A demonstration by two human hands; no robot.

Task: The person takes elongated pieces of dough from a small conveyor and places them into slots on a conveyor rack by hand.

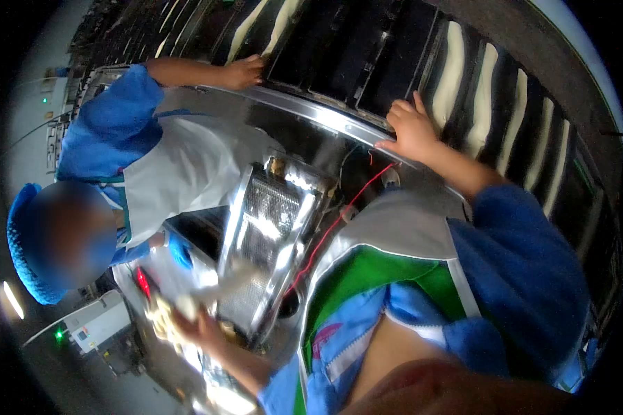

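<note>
At the metal rail (325,114), we are resting our right hand (414,131), thumb and 1 finger spreading, beside pale strips (483,97) on dark trays (398,52); our left hand (204,333) is blurring beside a pale piece (232,282), finger spacing unclear.

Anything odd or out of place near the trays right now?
One thing: a thin red cord runs in the open between the perforated metal panel and the person's own apron, where it might snag. The pale strips lie wavy on the black trays, but I see no clear spill.
</note>
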